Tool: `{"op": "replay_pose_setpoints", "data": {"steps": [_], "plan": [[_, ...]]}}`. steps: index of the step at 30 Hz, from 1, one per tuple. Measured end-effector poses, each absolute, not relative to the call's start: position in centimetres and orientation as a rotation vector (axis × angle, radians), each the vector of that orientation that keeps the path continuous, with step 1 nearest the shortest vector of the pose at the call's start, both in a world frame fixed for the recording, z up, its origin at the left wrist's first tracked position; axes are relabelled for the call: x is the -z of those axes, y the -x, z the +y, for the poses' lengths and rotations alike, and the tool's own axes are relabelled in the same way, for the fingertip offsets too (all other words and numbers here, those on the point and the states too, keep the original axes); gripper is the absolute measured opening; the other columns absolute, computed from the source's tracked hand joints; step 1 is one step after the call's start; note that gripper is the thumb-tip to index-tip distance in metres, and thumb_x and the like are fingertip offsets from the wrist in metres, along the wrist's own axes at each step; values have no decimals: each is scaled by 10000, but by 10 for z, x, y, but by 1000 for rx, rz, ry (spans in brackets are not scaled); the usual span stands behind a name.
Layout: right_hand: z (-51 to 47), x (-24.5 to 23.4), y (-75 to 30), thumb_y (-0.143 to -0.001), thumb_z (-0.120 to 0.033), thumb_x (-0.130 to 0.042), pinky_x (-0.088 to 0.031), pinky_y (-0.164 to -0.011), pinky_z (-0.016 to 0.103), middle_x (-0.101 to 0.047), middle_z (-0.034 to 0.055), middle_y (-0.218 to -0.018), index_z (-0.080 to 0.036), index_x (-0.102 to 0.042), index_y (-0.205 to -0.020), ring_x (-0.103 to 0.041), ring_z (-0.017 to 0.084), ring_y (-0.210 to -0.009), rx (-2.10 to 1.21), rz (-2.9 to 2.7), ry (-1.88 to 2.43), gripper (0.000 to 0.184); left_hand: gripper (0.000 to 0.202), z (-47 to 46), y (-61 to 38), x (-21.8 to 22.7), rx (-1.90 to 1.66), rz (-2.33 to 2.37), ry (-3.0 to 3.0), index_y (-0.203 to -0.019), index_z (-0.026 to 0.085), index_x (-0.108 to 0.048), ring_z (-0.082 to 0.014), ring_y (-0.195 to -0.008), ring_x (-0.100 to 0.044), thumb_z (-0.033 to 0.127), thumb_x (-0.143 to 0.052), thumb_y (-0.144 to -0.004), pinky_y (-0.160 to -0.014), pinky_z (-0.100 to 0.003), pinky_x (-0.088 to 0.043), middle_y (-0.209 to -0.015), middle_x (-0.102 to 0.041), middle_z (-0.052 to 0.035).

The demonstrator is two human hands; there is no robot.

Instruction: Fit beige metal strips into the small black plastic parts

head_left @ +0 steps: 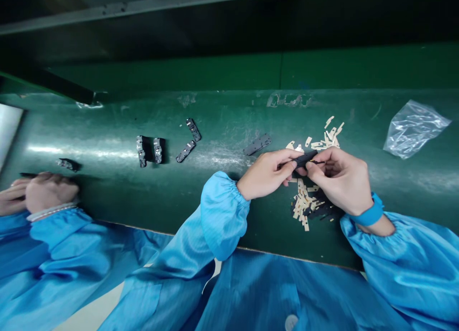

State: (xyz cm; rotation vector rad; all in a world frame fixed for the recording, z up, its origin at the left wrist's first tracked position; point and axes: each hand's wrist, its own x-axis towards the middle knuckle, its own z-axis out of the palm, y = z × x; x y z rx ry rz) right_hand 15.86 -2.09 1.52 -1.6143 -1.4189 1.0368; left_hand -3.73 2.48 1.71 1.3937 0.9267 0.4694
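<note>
Hands meet above the near edge of a green counter point(215, 202): the left hand point(267, 174) and right hand point(340, 180) are each pinched shut on one end of a slim black part point(305, 158). They hold it level just above a heap point(303, 204) of beige and dark pieces. The work looks best done with fingertips close to the ends, leaving the middle of the part in plain sight. Holding it low over the heap also seems wise, as anything dropped would likely land among its kind. A light, even pinch should do, since the part appears thin enough to flex. Beige tabs point(326, 137) fan out beyond the hands, and a flat grey piece point(257, 144) lies just left of them. Black clips point(148, 150) sit further left, well apart, and a crumpled clear bag point(412, 127) rests at far right. At the left edge a co-worker's hands point(43, 193), also in blue sleeves, rest on the counter near another dark piece point(69, 164). The counter is glossy and scuffed, with tape residue point(289, 100) along its back. A green wall and a dark metal rail point(143, 6) rise behind.
</note>
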Motion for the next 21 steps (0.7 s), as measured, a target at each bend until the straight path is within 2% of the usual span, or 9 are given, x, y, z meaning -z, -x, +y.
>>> {"op": "replay_pose_setpoints", "data": {"steps": [5, 21], "plan": [[-20, -15, -158, -845, -286, -739, -487, -487, 231, -739, 28, -670, -205, -619, -802, -698, 162, -556, -1044, -1411, 1610, 151, 300, 25, 37, -17, -480, 919, -1385, -1226, 127, -656, -86, -579, -606, 174, -480, -988, -614, -217, -540, -718, -638, 6], [-20, -14, -158, -824, -288, -748, -489, -491, 248, -726, 29, -660, -207, -619, -808, -698, 175, -559, -1053, -1400, 1605, 153, 301, 25, 37, -18, -465, 917, -1376, -1221, 127, -667, -97, -574, -605, 172, -489, -983, -603, -228, -529, -693, -621, 11]]}}
